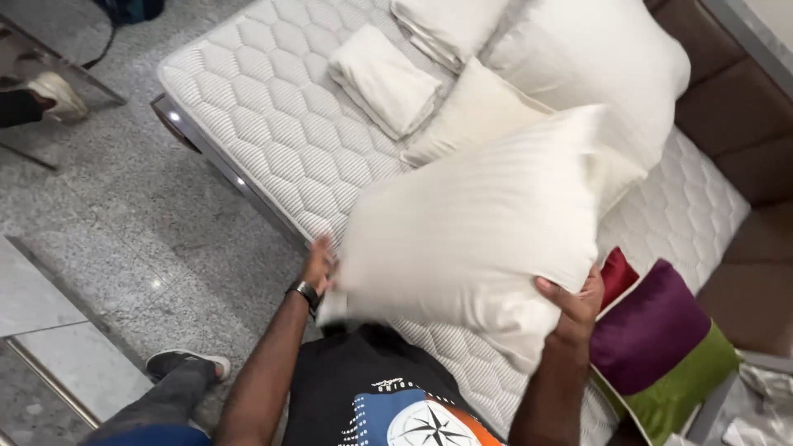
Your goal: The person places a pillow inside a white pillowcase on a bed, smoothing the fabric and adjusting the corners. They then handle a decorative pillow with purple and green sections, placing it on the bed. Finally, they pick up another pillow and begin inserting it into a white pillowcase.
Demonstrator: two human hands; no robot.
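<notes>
Pillow (471, 231): large, white, faintly striped, plump; gripped at its lower corners by left hand (318, 266) and right hand (574, 304) above the bed (273, 124).

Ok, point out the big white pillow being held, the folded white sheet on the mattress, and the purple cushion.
big white pillow (471, 223), head view, middle of its striped face.
folded white sheet (382, 80), head view, centre of its top fold.
purple cushion (648, 326), head view, middle of the purple panel.

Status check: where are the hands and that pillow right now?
Left hand and right hand both grip the white pillow, held up over the bare mattress. Folded sheets and more pillows lie beyond.
</notes>
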